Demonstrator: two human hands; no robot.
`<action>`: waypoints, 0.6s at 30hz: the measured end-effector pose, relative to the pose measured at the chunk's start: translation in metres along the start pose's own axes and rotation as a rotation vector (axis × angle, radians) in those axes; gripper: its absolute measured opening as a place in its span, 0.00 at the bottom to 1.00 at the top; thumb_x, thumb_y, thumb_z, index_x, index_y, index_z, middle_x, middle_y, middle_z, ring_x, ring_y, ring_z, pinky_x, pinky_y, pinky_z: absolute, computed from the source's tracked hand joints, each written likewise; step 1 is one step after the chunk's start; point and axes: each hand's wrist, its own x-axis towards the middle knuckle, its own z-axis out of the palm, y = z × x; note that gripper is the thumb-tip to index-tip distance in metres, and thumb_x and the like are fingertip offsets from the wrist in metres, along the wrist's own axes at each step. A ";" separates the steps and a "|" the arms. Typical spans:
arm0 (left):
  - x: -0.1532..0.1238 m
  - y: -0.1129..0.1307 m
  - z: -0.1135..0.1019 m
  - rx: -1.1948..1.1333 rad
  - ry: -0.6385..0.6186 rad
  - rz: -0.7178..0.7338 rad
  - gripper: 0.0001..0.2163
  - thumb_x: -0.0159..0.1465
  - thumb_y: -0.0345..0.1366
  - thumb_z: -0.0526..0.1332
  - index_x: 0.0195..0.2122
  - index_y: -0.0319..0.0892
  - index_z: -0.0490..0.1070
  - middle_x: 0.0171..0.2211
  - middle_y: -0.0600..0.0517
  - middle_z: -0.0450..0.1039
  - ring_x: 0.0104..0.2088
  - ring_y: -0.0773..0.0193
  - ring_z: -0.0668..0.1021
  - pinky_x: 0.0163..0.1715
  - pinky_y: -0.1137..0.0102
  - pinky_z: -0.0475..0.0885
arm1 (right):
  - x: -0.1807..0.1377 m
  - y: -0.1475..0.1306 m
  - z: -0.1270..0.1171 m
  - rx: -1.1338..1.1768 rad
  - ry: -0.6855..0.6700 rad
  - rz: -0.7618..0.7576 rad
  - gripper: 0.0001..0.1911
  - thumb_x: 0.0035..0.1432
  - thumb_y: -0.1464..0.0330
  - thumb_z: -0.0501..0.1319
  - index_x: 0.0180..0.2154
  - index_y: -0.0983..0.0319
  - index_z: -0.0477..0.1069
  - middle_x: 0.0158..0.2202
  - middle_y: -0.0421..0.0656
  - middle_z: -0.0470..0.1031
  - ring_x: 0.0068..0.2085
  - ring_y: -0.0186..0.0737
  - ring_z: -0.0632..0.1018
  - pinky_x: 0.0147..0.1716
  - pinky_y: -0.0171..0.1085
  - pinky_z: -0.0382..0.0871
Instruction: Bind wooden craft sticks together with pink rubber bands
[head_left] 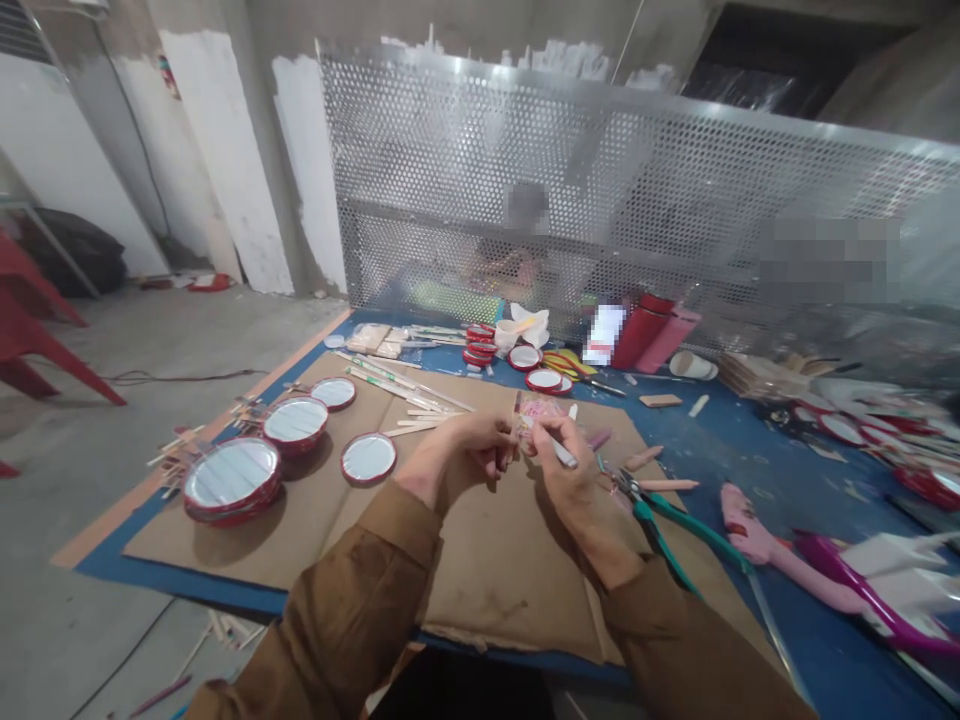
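Note:
Over the middle of the cardboard, my left hand is closed, its fingertips pinched together. What is in them is too small to make out. My right hand is shut on a short white stick-shaped thing, its fingertips close to those of the left. Just beyond both hands lies a clear packet with small pinkish contents. Left of my left hand, a round white disc with a red rim rests on the cardboard. Pliers with green handles lie open to the right of my right hand.
Stacks of red-rimmed discs with wooden sticks stand on the left. Pale strips lie behind. A red bottle and a lit phone stand by the perforated metal panel. A pink glue gun lies at right.

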 end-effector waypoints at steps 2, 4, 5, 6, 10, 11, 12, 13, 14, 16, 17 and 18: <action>-0.002 0.001 0.001 -0.003 -0.008 -0.004 0.11 0.71 0.35 0.59 0.30 0.39 0.68 0.18 0.54 0.72 0.18 0.66 0.77 0.24 0.70 0.78 | 0.000 -0.001 0.000 -0.043 -0.026 -0.020 0.12 0.66 0.57 0.57 0.35 0.57 0.71 0.32 0.43 0.78 0.35 0.44 0.77 0.40 0.42 0.74; -0.004 0.003 0.001 0.003 -0.012 -0.017 0.12 0.71 0.34 0.58 0.29 0.39 0.67 0.18 0.53 0.72 0.18 0.65 0.77 0.24 0.69 0.78 | 0.000 -0.001 0.002 -0.063 -0.029 -0.043 0.12 0.67 0.57 0.57 0.35 0.56 0.72 0.33 0.44 0.79 0.36 0.44 0.78 0.40 0.42 0.74; -0.004 0.003 0.001 0.003 -0.013 -0.022 0.12 0.71 0.34 0.58 0.29 0.39 0.67 0.18 0.53 0.72 0.18 0.65 0.78 0.25 0.68 0.79 | 0.000 -0.001 0.003 -0.062 -0.022 -0.055 0.13 0.67 0.56 0.57 0.35 0.56 0.71 0.34 0.44 0.79 0.36 0.44 0.78 0.40 0.42 0.75; -0.004 0.004 0.001 0.002 -0.014 -0.026 0.12 0.71 0.35 0.58 0.29 0.39 0.67 0.18 0.53 0.72 0.18 0.65 0.78 0.25 0.68 0.79 | 0.000 -0.001 0.004 -0.057 -0.018 -0.065 0.13 0.67 0.56 0.57 0.34 0.56 0.71 0.34 0.44 0.80 0.36 0.44 0.79 0.40 0.42 0.75; -0.004 0.004 0.001 -0.009 -0.010 -0.018 0.13 0.70 0.38 0.61 0.29 0.39 0.66 0.19 0.52 0.73 0.18 0.64 0.78 0.25 0.68 0.79 | 0.000 -0.003 0.003 -0.052 -0.035 -0.072 0.12 0.68 0.57 0.57 0.35 0.56 0.71 0.34 0.44 0.80 0.36 0.44 0.79 0.39 0.42 0.75; -0.005 0.004 0.001 -0.014 -0.008 -0.014 0.13 0.70 0.38 0.62 0.29 0.39 0.66 0.18 0.52 0.73 0.18 0.64 0.78 0.25 0.68 0.79 | 0.000 -0.004 0.001 -0.060 -0.052 -0.074 0.12 0.68 0.58 0.57 0.35 0.56 0.72 0.34 0.45 0.80 0.36 0.44 0.79 0.40 0.42 0.75; -0.005 0.004 0.001 -0.018 -0.005 -0.009 0.12 0.70 0.37 0.62 0.29 0.39 0.66 0.18 0.52 0.73 0.18 0.64 0.78 0.25 0.68 0.79 | 0.000 -0.006 -0.001 -0.071 -0.073 -0.077 0.12 0.68 0.59 0.56 0.36 0.56 0.72 0.35 0.45 0.80 0.37 0.44 0.79 0.40 0.42 0.75; -0.005 0.004 0.002 -0.022 -0.004 -0.005 0.12 0.70 0.36 0.62 0.30 0.39 0.66 0.18 0.53 0.72 0.17 0.64 0.77 0.25 0.67 0.79 | 0.000 -0.008 -0.003 -0.086 -0.089 -0.080 0.12 0.69 0.59 0.55 0.37 0.56 0.72 0.35 0.45 0.80 0.37 0.44 0.79 0.41 0.42 0.75; -0.005 0.004 0.002 -0.028 -0.004 -0.002 0.11 0.70 0.35 0.61 0.30 0.39 0.66 0.18 0.53 0.72 0.17 0.64 0.77 0.25 0.67 0.79 | 0.000 -0.010 -0.005 -0.103 -0.100 -0.083 0.12 0.69 0.59 0.55 0.37 0.56 0.72 0.36 0.45 0.80 0.38 0.44 0.79 0.41 0.42 0.75; -0.006 0.004 0.002 -0.036 -0.010 -0.001 0.10 0.70 0.34 0.61 0.31 0.39 0.66 0.18 0.53 0.72 0.17 0.64 0.77 0.24 0.66 0.79 | 0.000 -0.012 -0.007 -0.132 -0.115 -0.086 0.11 0.69 0.59 0.55 0.38 0.57 0.72 0.36 0.45 0.80 0.38 0.44 0.79 0.42 0.42 0.75; -0.006 0.005 0.002 -0.041 -0.014 -0.002 0.10 0.70 0.35 0.61 0.31 0.39 0.66 0.18 0.53 0.72 0.17 0.64 0.77 0.25 0.66 0.80 | 0.000 -0.013 -0.007 -0.135 -0.111 -0.087 0.11 0.69 0.59 0.56 0.38 0.57 0.72 0.36 0.45 0.80 0.38 0.44 0.79 0.42 0.42 0.75; -0.006 0.005 0.002 -0.046 -0.018 -0.004 0.10 0.69 0.35 0.62 0.31 0.39 0.66 0.18 0.53 0.72 0.17 0.64 0.77 0.25 0.65 0.80 | 0.000 -0.013 -0.007 -0.127 -0.100 -0.087 0.11 0.68 0.58 0.56 0.37 0.57 0.72 0.36 0.45 0.80 0.38 0.43 0.79 0.42 0.41 0.74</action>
